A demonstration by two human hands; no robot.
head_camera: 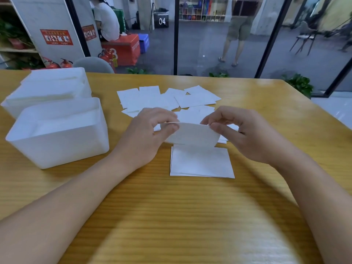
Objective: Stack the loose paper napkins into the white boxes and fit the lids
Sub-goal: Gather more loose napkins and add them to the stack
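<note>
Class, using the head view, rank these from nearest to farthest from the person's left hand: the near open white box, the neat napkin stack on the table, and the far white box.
From the left hand:
1. Neat napkin stack, just to its right, lying under the napkin that both hands hold.
2. Near open white box, to its left.
3. Far white box, behind the near one, at the table's far left.

The table (pixel 190 216) is wood-grained in a warm yellow tone, smooth with a faint sheen. The napkins (pixel 192 136) are thin, matt white paper with a slightly textured face. The near box (pixel 57 149) looks like smooth, matt, slightly translucent white plastic.
</note>
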